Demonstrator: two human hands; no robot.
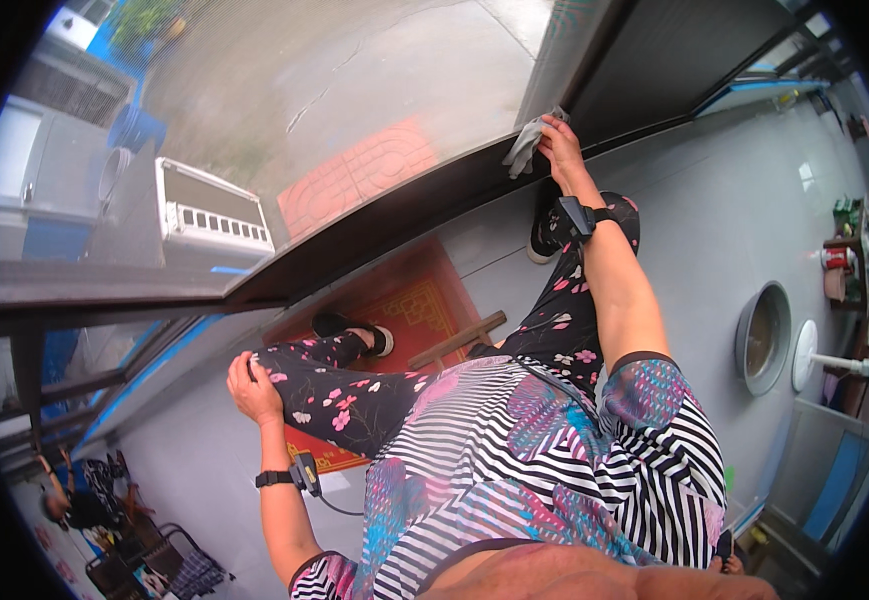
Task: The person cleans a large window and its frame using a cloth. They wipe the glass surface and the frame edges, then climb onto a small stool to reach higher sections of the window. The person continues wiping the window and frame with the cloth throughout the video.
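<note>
My right hand (564,150) reaches forward with a thin grey cloth (526,148) pinched between its fingers. The cloth lies against the dark door frame (474,172), close to the corner where the rail meets an upright panel. On my left knee, over the dark flowered trousers (329,392), rests my left hand (254,388), holding nothing, its fingers laid over the knee. Both wrists carry black straps with small devices. I sit with my knees apart, and part of a wooden stool (459,340) shows between my legs.
A red patterned mat (419,300) lies under my left foot. To the right stand a metal basin (763,338) and a white round-based stand (805,355). Past the glass are a white slotted unit (216,212) and paving. Another person (79,508) is at the lower left.
</note>
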